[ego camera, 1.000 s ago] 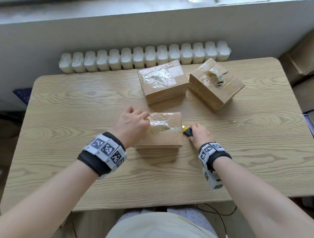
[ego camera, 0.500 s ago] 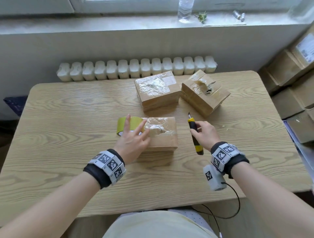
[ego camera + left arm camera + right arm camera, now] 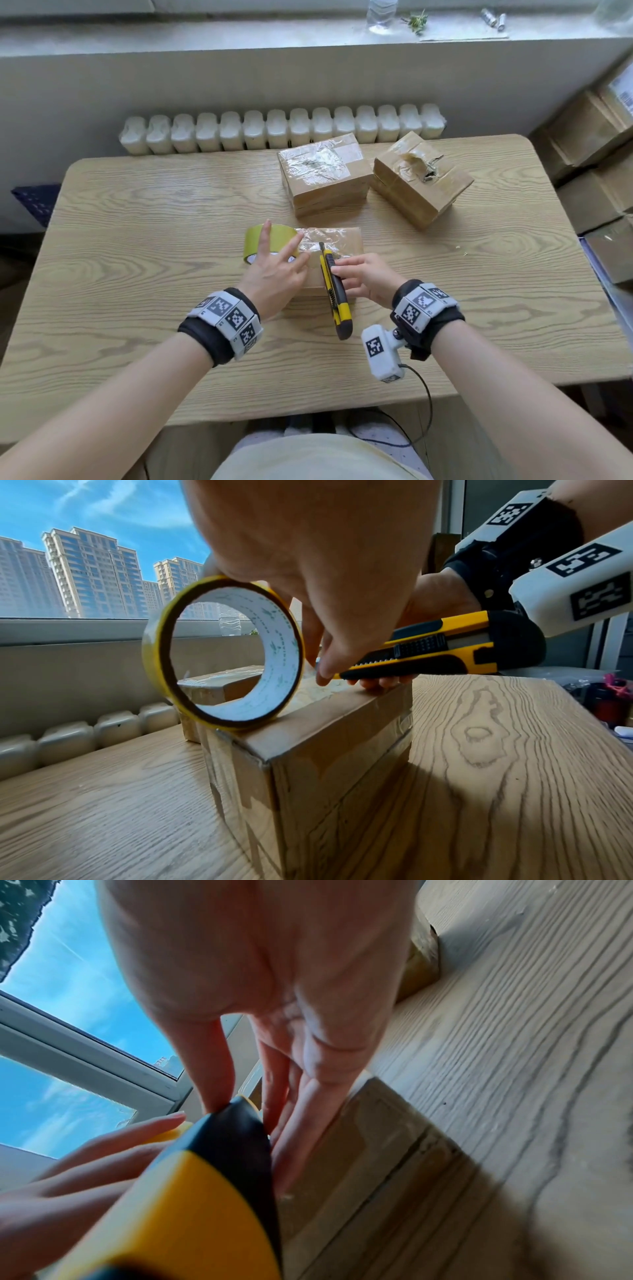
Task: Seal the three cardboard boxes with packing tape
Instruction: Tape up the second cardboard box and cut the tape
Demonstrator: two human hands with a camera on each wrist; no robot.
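Left hand [image 3: 274, 281], fingers straight, rests on tape roll [image 3: 255, 240] at near cardboard box [image 3: 346, 238] left end; right hand [image 3: 366, 281] grips utility knife [image 3: 337, 298] across it

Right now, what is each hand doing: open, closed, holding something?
Left hand: open, straight fingers resting on the tape roll.
Right hand: closed around the utility knife.

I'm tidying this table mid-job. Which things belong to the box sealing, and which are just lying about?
In use: near box, tape roll under the left hand, utility knife gripped by the right hand, far box, torn-topped box.
Lying about: plastic bottle on the sill, stacked cartons beside the table.
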